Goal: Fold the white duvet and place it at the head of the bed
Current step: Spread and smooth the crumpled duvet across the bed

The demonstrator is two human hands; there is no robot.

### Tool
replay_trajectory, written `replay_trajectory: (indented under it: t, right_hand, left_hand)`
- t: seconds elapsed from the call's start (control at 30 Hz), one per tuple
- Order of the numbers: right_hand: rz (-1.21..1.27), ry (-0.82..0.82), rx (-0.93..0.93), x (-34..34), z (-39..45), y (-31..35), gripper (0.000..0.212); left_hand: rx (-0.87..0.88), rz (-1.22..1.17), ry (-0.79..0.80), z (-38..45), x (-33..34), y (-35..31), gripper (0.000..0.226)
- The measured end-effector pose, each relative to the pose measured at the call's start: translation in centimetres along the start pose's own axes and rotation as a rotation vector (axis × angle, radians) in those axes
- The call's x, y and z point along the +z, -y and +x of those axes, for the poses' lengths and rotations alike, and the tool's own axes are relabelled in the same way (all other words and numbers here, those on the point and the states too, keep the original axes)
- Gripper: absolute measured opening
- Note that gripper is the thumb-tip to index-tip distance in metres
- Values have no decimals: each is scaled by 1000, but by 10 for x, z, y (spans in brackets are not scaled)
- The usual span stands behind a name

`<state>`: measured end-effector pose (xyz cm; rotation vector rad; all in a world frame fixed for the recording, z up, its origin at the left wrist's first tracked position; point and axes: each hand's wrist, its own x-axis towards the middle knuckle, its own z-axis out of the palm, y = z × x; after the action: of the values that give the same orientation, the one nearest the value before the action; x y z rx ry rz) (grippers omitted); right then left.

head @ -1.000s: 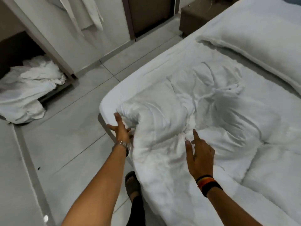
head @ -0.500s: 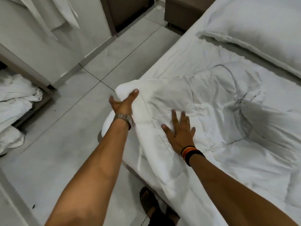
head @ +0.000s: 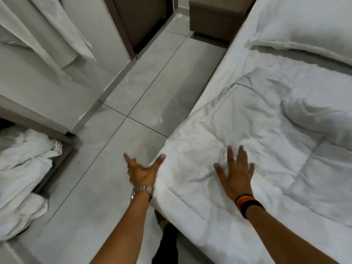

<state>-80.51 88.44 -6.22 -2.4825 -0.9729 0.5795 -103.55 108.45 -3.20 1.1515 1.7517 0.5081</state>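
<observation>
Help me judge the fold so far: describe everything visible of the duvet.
The duvet is white, puffy, quilted and creased. It lies rumpled on the bed, its near edge draped over the side and its far part bunched below the pillow. The right hand presses flat on it; the left hand, spread open, meets its edge.

Right hand (head: 235,176) is pressing flat, fingers spread, on the white duvet (head: 257,141) near the bed's edge. Left hand (head: 142,171) is hanging open beside the duvet's corner, thumb touching the fabric, over the grey tile floor (head: 133,103). Pillow (head: 304,25) is lying beyond the duvet. Crumpled white linen (head: 22,168) is sitting at far left.
</observation>
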Motion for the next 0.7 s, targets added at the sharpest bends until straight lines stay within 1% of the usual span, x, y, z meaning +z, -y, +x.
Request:
replay_trajectory:
  t: [0.07,0.17,0.2,0.23,0.33,0.4,0.47,0.53,0.6,0.7]
  right_hand:
    - [20,-18,28,0,29,27,82]
    - [55,-33,161,-2,62,60,83]
    - [67,-55,217,-2,71,67,81]
    - [72,-76,259,-5,78,71,79]
    - [22,-55,293,-9,75,70,72]
    - [30,-50,374,-12,69,69,72]
    - [34,-20,423,-10,66,74,72]
    - [79,-5,452,-13,69,86,72]
    - [113,-48,434,-16,75,101,73]
    - [135,-141,406,-24,98,123,74]
  left_hand:
    - [59,95,165,35,19,-32,160]
    - [139,148,482,51,63,-72,162]
    - [145,186,555,53,79,-83,163]
    - [148,224,590,54,91,-91,166]
    - [187,324,563,51,101,-94,173]
    - [278,438,616,49,106,-102,167]
    - [346,472,621,43,111,-106,150]
    - [377,383,599,40,114,-120,122]
    - [459,290,549,50,104,-144,100]
    - [626,136,451,73,68,-175,88]
